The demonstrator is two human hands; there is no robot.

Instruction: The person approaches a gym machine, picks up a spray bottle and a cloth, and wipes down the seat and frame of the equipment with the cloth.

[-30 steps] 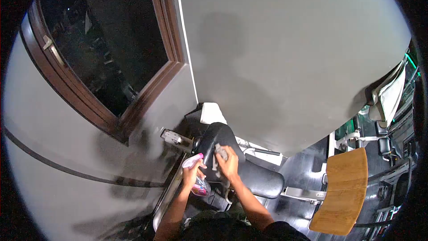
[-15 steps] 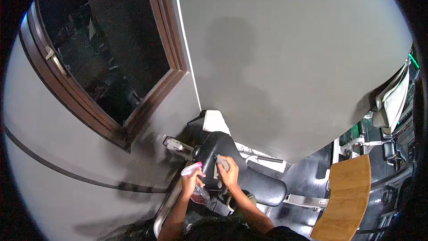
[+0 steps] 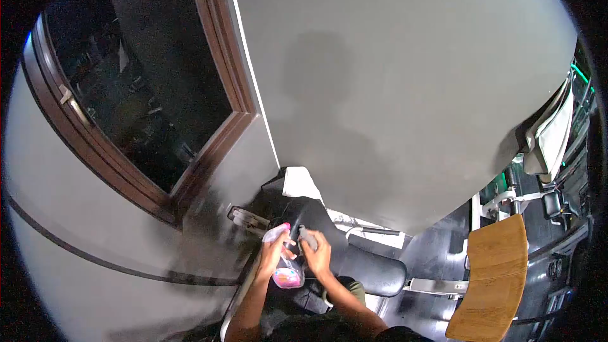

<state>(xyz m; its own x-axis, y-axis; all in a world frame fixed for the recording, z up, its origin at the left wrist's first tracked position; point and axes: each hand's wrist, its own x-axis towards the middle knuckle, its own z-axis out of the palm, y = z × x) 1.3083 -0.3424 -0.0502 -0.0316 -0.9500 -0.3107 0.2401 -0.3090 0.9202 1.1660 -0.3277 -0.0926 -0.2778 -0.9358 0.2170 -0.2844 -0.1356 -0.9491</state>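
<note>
My left hand (image 3: pixel 271 256) is closed around the neck of a spray bottle (image 3: pixel 288 278), which has a white head, a pink tip and a colourful label on its clear body. Close on its right, my right hand (image 3: pixel 319 254) grips a crumpled grey cloth (image 3: pixel 308 239). Both hands are over the black padded backrest (image 3: pixel 309 210) of a gym bench. Its black seat pad (image 3: pixel 377 270) extends to the right of my right forearm. From this angle I cannot tell whether the cloth touches the pad.
A white towel (image 3: pixel 300 182) lies behind the backrest, against the grey wall (image 3: pixel 405 76). Left stands a brown-framed window (image 3: pixel 212 145). A metal bracket (image 3: pixel 248 220) sticks out beside the bench. Rightward are a wooden board (image 3: pixel 497 256), gym equipment and a hanging pale cloth (image 3: pixel 550 136).
My right hand has moved with the cloth nearer the spray bottle. The bottle has turned, so its label now shows. The camera view has shifted slightly.
</note>
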